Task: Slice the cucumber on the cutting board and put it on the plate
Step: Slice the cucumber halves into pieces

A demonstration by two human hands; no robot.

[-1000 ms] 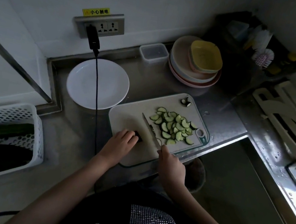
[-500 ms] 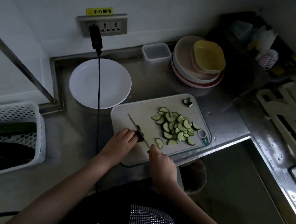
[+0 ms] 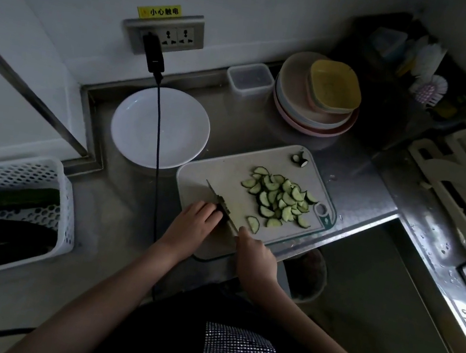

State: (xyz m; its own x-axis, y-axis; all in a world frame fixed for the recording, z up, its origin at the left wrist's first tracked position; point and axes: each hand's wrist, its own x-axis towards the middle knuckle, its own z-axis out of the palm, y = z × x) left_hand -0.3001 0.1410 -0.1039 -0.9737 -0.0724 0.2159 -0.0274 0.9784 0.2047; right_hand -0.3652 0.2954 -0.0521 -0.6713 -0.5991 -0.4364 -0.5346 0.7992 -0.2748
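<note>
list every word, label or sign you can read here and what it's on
"小心触电": black characters on the yellow sticker stuck to the wall just above the socket panel.
Small mark at the left end of that sticker: too small to read.
No readable text shows on the cutting board, white plate, clear container, stacked dishes or white basket.

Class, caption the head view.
Left hand steadies cucumber stub while right hand slices with knife; plate empty.
</note>
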